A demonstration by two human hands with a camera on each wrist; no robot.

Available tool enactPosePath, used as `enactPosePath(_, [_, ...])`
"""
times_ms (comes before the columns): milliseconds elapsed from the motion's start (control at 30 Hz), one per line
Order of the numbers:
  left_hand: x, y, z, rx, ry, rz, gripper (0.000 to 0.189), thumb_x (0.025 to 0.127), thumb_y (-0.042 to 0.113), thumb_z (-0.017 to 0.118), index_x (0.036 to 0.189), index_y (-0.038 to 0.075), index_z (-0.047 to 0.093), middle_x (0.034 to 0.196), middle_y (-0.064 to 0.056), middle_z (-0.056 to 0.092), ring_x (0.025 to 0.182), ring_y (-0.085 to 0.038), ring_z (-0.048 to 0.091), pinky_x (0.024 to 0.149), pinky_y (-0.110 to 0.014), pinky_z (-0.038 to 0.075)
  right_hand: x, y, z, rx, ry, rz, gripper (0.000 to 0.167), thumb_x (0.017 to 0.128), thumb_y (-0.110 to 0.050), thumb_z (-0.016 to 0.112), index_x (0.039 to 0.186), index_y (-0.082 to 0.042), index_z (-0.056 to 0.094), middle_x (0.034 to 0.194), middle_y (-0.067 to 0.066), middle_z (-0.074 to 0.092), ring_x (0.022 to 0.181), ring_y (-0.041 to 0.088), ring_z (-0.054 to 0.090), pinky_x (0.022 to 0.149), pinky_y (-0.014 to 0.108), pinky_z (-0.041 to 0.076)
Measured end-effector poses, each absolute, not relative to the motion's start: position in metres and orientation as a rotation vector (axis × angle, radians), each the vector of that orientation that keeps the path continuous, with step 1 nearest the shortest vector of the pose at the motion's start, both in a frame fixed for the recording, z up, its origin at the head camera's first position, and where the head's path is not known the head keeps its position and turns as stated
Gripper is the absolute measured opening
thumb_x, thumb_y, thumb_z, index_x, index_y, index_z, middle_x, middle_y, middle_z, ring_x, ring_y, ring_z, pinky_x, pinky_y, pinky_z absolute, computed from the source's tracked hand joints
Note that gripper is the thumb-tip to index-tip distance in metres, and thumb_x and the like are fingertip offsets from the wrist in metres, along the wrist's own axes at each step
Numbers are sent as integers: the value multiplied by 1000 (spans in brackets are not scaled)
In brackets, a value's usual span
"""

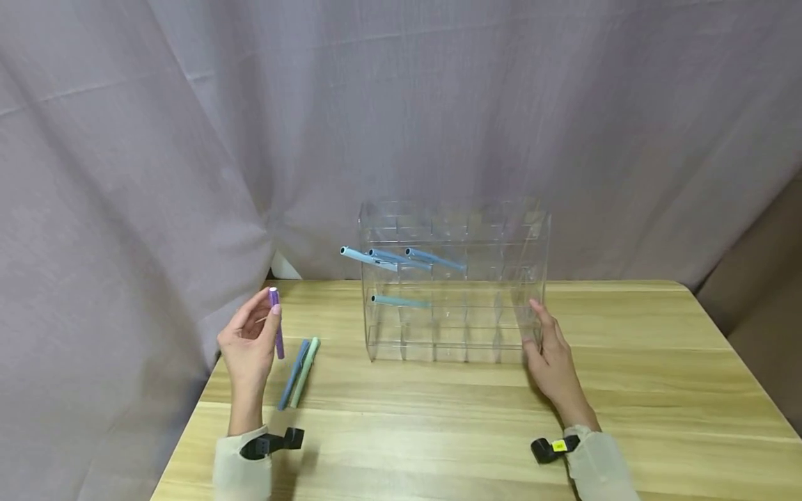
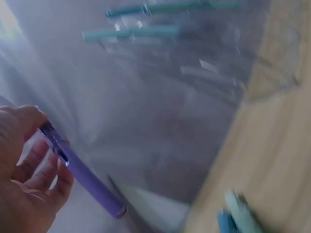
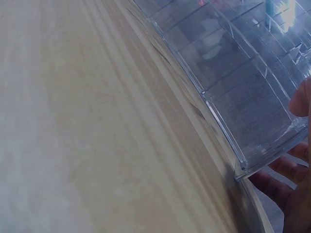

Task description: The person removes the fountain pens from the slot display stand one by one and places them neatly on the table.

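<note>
My left hand (image 1: 249,344) pinches a purple pen (image 1: 279,334) between thumb and fingers, above the left part of the table. In the left wrist view the purple pen (image 2: 92,184) slants down, its clip near the fingertips. A blue pen (image 1: 293,376) and a light green pen (image 1: 305,372) lie side by side just right of that hand. The clear pen rack (image 1: 447,348) stands upright with several compartments. Light blue and blue pens (image 1: 435,259) stick out of an upper row, a teal pen (image 1: 401,301) lower at left. My right hand (image 1: 553,365) grips the rack's right side, thumb in front.
The wooden table (image 1: 401,431) spreads out beneath everything. A grey curtain (image 1: 438,104) hangs right behind the rack and along the left side. Each wrist wears a small black camera (image 1: 272,443).
</note>
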State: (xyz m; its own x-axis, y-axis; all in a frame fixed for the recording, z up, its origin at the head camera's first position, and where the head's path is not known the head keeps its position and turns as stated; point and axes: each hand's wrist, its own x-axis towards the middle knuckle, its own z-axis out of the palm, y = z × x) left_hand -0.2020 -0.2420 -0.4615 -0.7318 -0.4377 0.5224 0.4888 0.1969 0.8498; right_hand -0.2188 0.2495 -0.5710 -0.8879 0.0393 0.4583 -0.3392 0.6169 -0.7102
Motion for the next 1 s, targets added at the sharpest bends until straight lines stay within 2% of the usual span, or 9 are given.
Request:
enactPosePath(133, [-203, -255, -479, 55, -1911, -1551, 34, 94, -6, 75, 127, 2, 78, 103, 5, 77, 85, 1, 72, 74, -11, 58, -218, 250, -572, 242, -2400, 1175, 81, 97, 6, 58, 168, -24, 33, 165, 28, 44, 144, 62, 45, 108, 85, 40])
enactPosePath(233, [-201, -261, -494, 118, -1991, -1527, 33, 93, -5, 77, 125, 4, 79, 106, -11, 80, 82, 3, 70, 72, -10, 57, -219, 250, -572, 248, -2395, 1177, 81, 96, 7, 58, 168, -22, 34, 164, 28, 44, 144, 61, 46, 108, 85, 40])
enactPosePath(300, [-199, -261, -500, 162, -2044, -1498, 32, 93, -5, 77, 124, 2, 79, 109, -21, 80, 80, 5, 69, 70, -9, 56, -219, 250, -571, 251, -2392, 1176, 80, 96, 7, 59, 167, -19, 35, 164, 28, 45, 144, 61, 46, 108, 85, 40])
enactPosePath(367, [-199, -263, -509, 191, -2092, -1469, 30, 93, -4, 78, 122, 2, 80, 112, -26, 79, 79, 7, 67, 69, -7, 55, -220, 250, -572, 252, -2389, 1176, 79, 96, 7, 59, 167, -18, 36, 163, 28, 46, 144, 61, 46, 108, 84, 40])
enactPosePath(533, [-199, -272, -528, 271, -2233, -1368, 25, 94, 3, 80, 120, 4, 81, 113, -22, 81, 75, 11, 63, 68, -4, 53, -220, 250, -572, 250, -2384, 1171, 80, 96, 7, 59, 167, -20, 36, 163, 27, 46, 145, 60, 46, 108, 83, 41])
enactPosePath(667, [-198, -275, -538, 315, -2325, -1273, 24, 93, 5, 80, 117, 7, 82, 110, -18, 83, 72, 9, 62, 67, -2, 51, -220, 250, -571, 248, -2383, 1177, 81, 96, 7, 59, 167, -23, 35, 164, 26, 46, 144, 59, 47, 108, 84, 41])
enactPosePath(833, [-201, -278, -552, 390, -2440, -1180, 25, 93, 9, 81, 117, 11, 83, 107, -13, 84, 71, 7, 62, 62, -7, 50, -221, 249, -572, 251, -2377, 1178, 81, 95, 8, 58, 167, -22, 35, 162, 27, 47, 143, 60, 47, 107, 84, 41])
enactPosePath(1000, [-201, -280, -559, 400, -2494, -1112, 26, 94, 10, 80, 120, 10, 82, 107, -15, 84, 73, 1, 66, 61, -12, 49, -221, 250, -574, 248, -2383, 1185, 82, 95, 8, 57, 168, -22, 34, 162, 28, 47, 142, 60, 48, 108, 84, 40])
